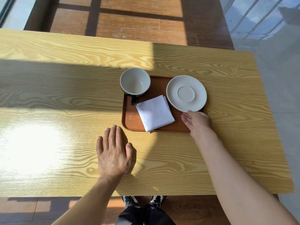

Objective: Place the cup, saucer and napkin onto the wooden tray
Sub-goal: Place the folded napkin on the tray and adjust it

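Wooden tray right of centre on the table, long axis running left to right. Cup at the far left corner, upright, dark handle pointing toward the near side, seemingly overhanging the far rim. Napkin folded square, lying flat at mid-tray with one corner reaching just past the near rim. Saucer at the far right, directly beyond the right hand. Right hand open, fingers loose, fingertips touching or just short of the saucer's near edge; no grasp closed on anything. Left hand flat and spread on the table, near and left of the tray, holding nothing. Right hand by far the nearer to the saucer. All three items apparently on the tray already; likely only a small settling nudge left
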